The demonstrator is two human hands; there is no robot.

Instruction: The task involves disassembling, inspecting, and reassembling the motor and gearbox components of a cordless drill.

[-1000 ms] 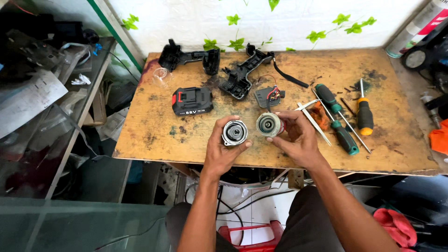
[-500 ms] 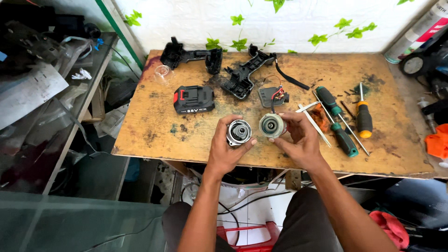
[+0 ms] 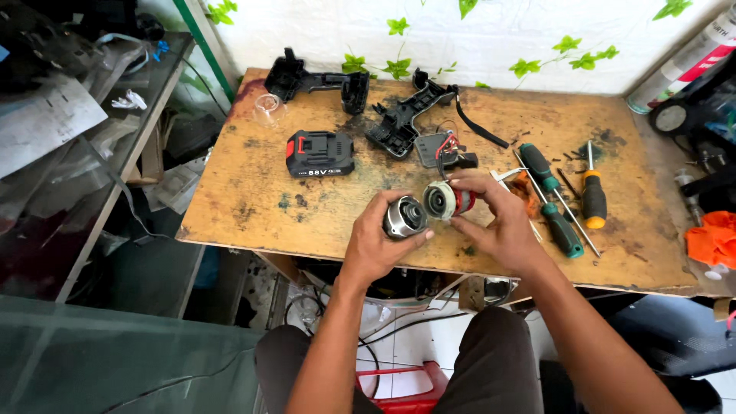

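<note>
The person sits at the near edge of a worn wooden table [image 3: 253, 192], forearms reaching up from the bottom of the view. A red stool [image 3: 406, 383] stands on the floor between the knees.

The left hand [image 3: 376, 241] curls around a silver metal gear housing [image 3: 404, 217], fingers wrapped beneath it and thumb on its near side, the open end facing the camera. The right hand [image 3: 498, 222] grips a round motor unit [image 3: 447, 201] with a red body and pale front face, fingertips closed over its top and thumb below. The two parts are held just above the table's near edge, side by side and almost touching; whether they actually meet cannot be told.

To the right of the right hand lie two green-handled screwdrivers [image 3: 553, 201] and, beyond them, an orange-and-black screwdriver [image 3: 593, 195]. An orange cloth [image 3: 713, 238] sits at the far right.

Farther back, a black and red battery pack [image 3: 320, 152] lies left of centre. Just behind the motor unit rests a small grey switch module with wires [image 3: 441, 149]. Toward the wall lie two black plastic tool housing shells [image 3: 318, 80], opened and separate, and a black strap [image 3: 479, 126]. A clear plastic cap [image 3: 268, 110] sits near the far left corner. The white wall behind carries green leaf decoration [image 3: 399, 27].
</note>
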